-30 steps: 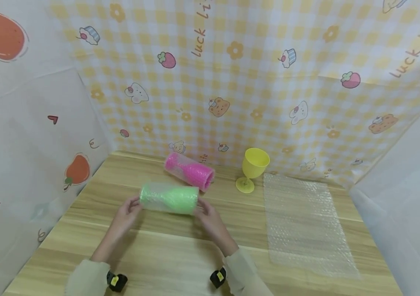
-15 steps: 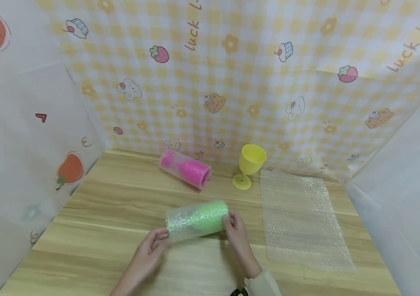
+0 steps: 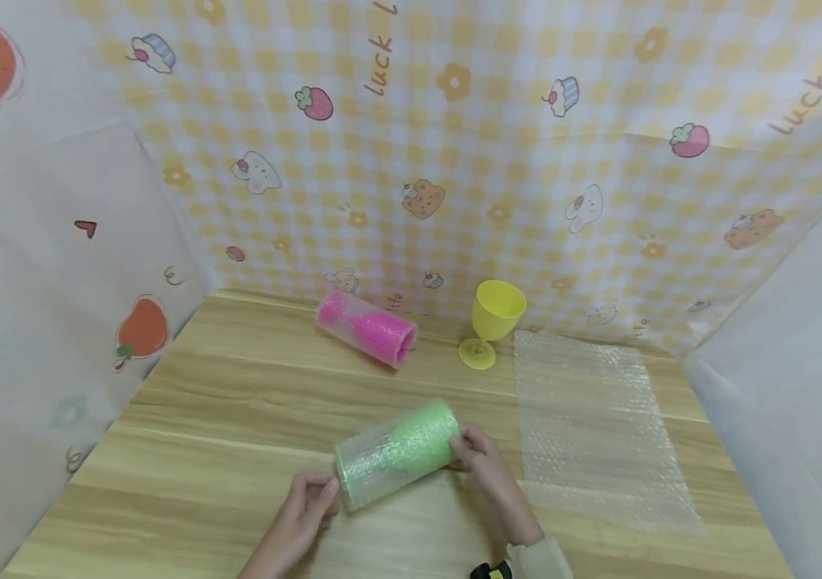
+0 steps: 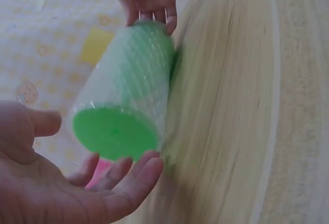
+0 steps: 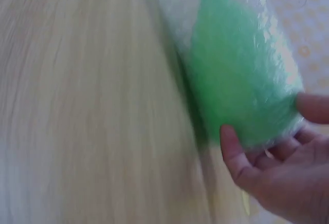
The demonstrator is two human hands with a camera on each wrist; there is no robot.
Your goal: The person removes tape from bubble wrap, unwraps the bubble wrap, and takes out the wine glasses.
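A green goblet [image 3: 418,438] rolled in clear bubble wrap [image 3: 371,458] lies slanted low over the table, its flat base [image 4: 114,131] toward my left hand. Whether it rests on the wood I cannot tell. My right hand [image 3: 487,466] grips the cup end, thumb on one side and fingers [image 5: 234,149] on the other. At the base end, my left hand [image 3: 298,515] has its fingers loosely bent close to the edge. Its thumb [image 4: 47,123] stands apart from the base in the left wrist view.
A pink goblet [image 3: 367,330] in bubble wrap lies on its side at the back of the wooden table [image 3: 237,402]. Right of it a yellow goblet [image 3: 498,312] stands upright. A flat bubble wrap sheet [image 3: 599,434] covers the right part. Patterned cloth [image 3: 454,145] hangs behind.
Both hands have brought the wrapped green goblet nearer and to the right, and its cup end now points farther back. The pink and yellow goblets stay put. The head view has shifted slightly.
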